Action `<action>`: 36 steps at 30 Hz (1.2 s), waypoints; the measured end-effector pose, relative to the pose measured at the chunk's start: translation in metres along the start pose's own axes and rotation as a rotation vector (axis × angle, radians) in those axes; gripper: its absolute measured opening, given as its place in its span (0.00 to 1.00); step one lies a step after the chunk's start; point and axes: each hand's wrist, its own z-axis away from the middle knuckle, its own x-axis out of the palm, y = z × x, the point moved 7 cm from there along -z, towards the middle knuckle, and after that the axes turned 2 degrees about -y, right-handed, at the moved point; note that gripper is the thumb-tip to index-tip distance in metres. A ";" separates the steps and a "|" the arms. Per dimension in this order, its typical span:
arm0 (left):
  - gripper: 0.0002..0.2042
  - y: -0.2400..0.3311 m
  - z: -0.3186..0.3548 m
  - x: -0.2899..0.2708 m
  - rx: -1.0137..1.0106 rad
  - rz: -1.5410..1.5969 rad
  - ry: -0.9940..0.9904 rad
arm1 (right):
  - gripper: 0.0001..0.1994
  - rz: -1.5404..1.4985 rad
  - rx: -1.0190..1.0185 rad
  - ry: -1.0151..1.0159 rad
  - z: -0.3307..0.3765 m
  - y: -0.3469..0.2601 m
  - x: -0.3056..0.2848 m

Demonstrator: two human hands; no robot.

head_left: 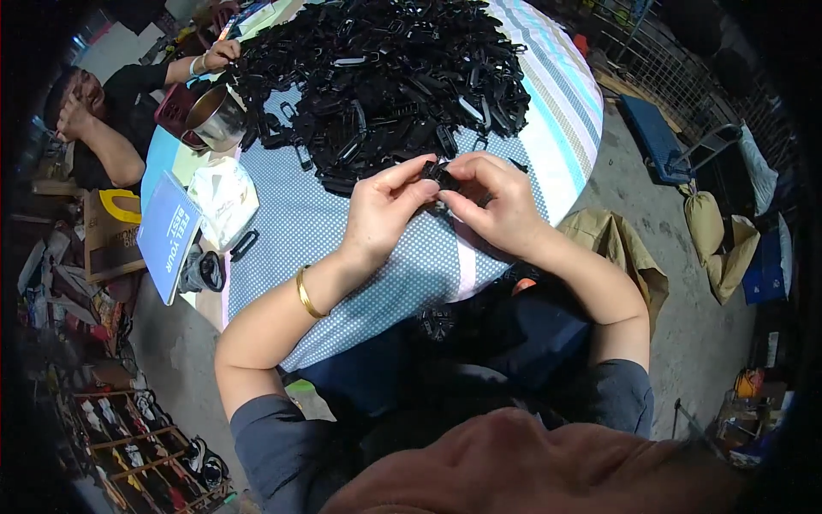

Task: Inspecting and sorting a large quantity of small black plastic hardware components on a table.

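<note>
Between my two hands, over the near part of the table, is a small black plastic part [440, 176]. My left hand [384, 206] pinches its left side between thumb and fingers. From the other side my right hand [497, 199] grips it, the thumb below and the fingers curled above. My fingertips hide much of the part, so its exact kind does not show. Just beyond my hands a large heap of black plastic parts [377, 94] spreads over the table, many of them shaped like long loops or clips.
The round table [342, 265] wears a patterned cloth. At its left are a metal mug [216, 120], a white plastic bag [224, 201], a blue notebook [168, 231] and a loose black loop [245, 245]. Another person [111, 120] sits at the far left. A blue platform trolley [655, 137] stands right.
</note>
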 end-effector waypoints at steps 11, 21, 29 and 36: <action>0.12 0.030 0.000 0.003 0.300 -0.416 -0.172 | 0.17 -0.195 0.207 -0.157 0.002 0.015 0.015; 0.11 0.019 -0.004 0.001 0.088 -0.445 -0.246 | 0.12 0.027 0.046 -0.519 -0.006 0.007 0.011; 0.11 0.024 0.004 0.020 0.281 -0.928 -0.398 | 0.10 0.420 -0.148 -0.184 -0.007 0.017 0.001; 0.12 0.046 -0.016 0.005 0.829 -1.351 -0.010 | 0.10 0.479 -0.245 -0.178 -0.005 0.011 0.007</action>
